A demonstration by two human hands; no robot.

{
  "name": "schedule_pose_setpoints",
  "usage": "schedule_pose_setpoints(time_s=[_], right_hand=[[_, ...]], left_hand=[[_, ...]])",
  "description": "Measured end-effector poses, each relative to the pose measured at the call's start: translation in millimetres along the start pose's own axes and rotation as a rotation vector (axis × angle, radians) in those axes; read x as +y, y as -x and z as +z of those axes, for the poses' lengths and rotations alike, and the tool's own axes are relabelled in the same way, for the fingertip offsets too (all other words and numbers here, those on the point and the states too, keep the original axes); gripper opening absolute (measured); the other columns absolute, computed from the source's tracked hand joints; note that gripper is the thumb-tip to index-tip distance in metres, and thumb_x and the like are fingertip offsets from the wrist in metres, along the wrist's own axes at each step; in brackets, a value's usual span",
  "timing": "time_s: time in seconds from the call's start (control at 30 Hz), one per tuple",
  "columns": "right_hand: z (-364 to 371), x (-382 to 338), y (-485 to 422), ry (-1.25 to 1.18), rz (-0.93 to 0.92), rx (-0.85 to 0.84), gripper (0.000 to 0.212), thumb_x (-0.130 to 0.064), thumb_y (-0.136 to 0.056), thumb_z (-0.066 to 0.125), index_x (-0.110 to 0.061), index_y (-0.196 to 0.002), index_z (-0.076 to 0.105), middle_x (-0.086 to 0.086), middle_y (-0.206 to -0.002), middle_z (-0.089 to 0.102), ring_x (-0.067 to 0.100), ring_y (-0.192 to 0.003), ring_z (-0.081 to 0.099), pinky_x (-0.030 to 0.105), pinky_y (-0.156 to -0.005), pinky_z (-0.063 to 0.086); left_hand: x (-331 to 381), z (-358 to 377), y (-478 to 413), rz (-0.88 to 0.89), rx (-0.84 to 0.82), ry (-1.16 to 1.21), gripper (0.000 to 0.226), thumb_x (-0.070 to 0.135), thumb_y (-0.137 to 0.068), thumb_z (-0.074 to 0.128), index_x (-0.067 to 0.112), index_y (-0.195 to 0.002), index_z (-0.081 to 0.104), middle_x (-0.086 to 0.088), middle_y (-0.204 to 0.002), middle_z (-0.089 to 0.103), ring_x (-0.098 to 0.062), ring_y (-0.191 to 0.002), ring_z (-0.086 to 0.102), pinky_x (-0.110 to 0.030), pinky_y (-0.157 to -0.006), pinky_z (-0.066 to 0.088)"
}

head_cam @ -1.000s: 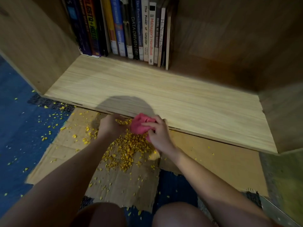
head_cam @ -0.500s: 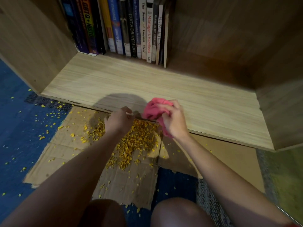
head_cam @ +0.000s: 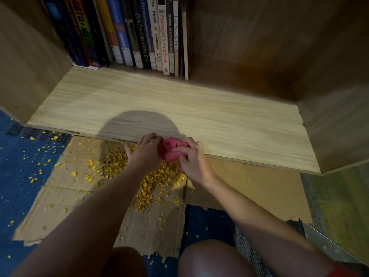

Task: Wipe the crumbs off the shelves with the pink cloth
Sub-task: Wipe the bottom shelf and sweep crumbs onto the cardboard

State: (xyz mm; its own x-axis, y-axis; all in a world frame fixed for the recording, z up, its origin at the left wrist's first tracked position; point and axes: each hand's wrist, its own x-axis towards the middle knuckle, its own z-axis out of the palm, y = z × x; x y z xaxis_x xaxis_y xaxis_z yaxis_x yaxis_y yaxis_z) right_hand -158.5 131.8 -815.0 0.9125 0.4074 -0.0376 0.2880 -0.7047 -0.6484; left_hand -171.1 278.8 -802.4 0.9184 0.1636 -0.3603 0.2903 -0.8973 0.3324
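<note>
Right hand (head_cam: 194,158) is closed around the cloth (head_cam: 172,149), fingers curled over its near and right side. The cloth is bunched into a rough ball with no clear long axis and no readable direction of pointing. It sits at the front lip of the shelf (head_cam: 229,124), partly over the edge.

Left hand (head_cam: 145,150) lies just left of the cloth and touches it. Its fingers are bent and rest at the shelf lip. Whether it pinches the cloth or only steadies it cannot be told from this view.

Crumbs (head_cam: 153,180): the main heap lies below and toward the person from the grip, on the cardboard (head_cam: 259,188) under the shelf edge. The heap runs roughly from the lip back toward the knees. Scattered bits lie well to the left, on the cardboard and on the blue carpet (head_cam: 18,168).

The shelf board beyond and to either side of the grip shows no visible crumbs. The light is dim and a round shadow falls just beyond the hands, so fine residue there cannot be ruled out.

Books (head_cam: 139,35) stand upright well beyond the grip, at the back left of the shelf.

Judgement: this shelf appears largely done. Any further stroke must begin beyond the grip and pull toward the lip. The right hand, which has the cloth, is best placed for it.
</note>
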Motion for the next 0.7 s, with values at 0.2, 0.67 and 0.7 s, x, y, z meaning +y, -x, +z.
schedule_pose_setpoints(time_s=[0.2, 0.67, 0.7], right_hand=[[-10.1, 12.2, 5.8, 0.144, 0.123, 0.112, 0.035, -0.007, -0.091, 0.044, -0.019, -0.118, 0.063, 0.002, -0.122, 0.049, 0.024, -0.110, 0.034, 0.025, -0.102, 0.026], [-41.4, 23.3, 30.9, -0.073, 0.189, 0.271, 0.038, 0.003, -0.086, 0.046, -0.013, -0.113, 0.066, 0.006, -0.110, 0.050, 0.025, -0.109, 0.041, 0.013, -0.091, 0.024], [-51.7, 30.4, 30.3, -0.060, 0.218, 0.312, 0.038, 0.002, -0.087, 0.046, -0.013, -0.116, 0.065, 0.005, -0.110, 0.048, 0.025, -0.110, 0.040, 0.014, -0.092, 0.022]], left_hand=[[11.7, -4.0, -0.3, -0.030, -0.016, 0.031, 0.063, 0.007, -0.082, 0.046, 0.030, -0.140, 0.039, 0.008, -0.156, 0.015, -0.014, -0.146, 0.013, -0.060, -0.112, -0.006], [59.7, 20.6, 1.3, 0.135, 0.059, 0.064, 0.063, 0.023, -0.088, 0.053, 0.027, -0.145, 0.028, 0.006, -0.157, 0.018, -0.021, -0.147, 0.008, -0.052, -0.116, 0.002], [68.8, 23.6, -1.8, 0.156, 0.060, 0.074, 0.058, 0.022, -0.089, 0.050, 0.028, -0.143, 0.032, 0.007, -0.156, 0.020, -0.020, -0.146, 0.009, -0.051, -0.116, 0.003]])
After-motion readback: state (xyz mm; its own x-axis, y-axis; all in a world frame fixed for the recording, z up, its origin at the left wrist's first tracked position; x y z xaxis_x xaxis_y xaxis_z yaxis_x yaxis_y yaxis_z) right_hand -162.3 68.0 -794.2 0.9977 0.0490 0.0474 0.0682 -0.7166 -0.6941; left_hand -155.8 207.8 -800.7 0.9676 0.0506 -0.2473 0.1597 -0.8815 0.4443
